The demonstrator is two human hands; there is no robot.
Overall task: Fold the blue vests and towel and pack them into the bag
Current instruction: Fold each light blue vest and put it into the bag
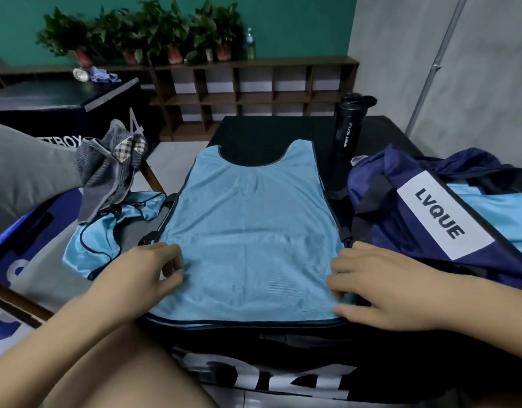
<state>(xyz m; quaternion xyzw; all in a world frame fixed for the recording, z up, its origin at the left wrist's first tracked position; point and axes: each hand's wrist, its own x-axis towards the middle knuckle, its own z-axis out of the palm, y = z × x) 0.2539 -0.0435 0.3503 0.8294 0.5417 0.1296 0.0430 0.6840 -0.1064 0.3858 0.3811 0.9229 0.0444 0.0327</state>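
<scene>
Head view, looking down on the black worktop (254, 134) in front of me. A blue vest (251, 231) lies spread flat on it, with the neck opening on the far side and the dark-trimmed hem close to my body. Both my hands are at its side edges, in the lower part of the cloth.

My left hand (148, 272) has the fingers curled and pinches the left edge between thumb and fingertips. My right hand (380, 287) grips the right edge with the fingers bent onto the cloth, and its thumb is stretched toward the lower corner.

Just beside the vest on the right is the dark blue bag (407, 201). It carries a white label (443, 213) that reads LVQUE. The bag is open and some light blue cloth (495, 213) shows inside it. My right hand is very near to the bag's side.

Behind, between the vest's right shoulder and the bag, a black bottle (349, 125) stands upright, printed SPORT BOTTLE.

On the left, off the worktop, a second vest (107, 242) lies crumpled on a grey surface. A grey striped towel (107, 178) is bunched up at the far end of that vest and touches it.

At the far wall there is a wooden shelf (254, 86) with potted plants (142, 28) on top.
</scene>
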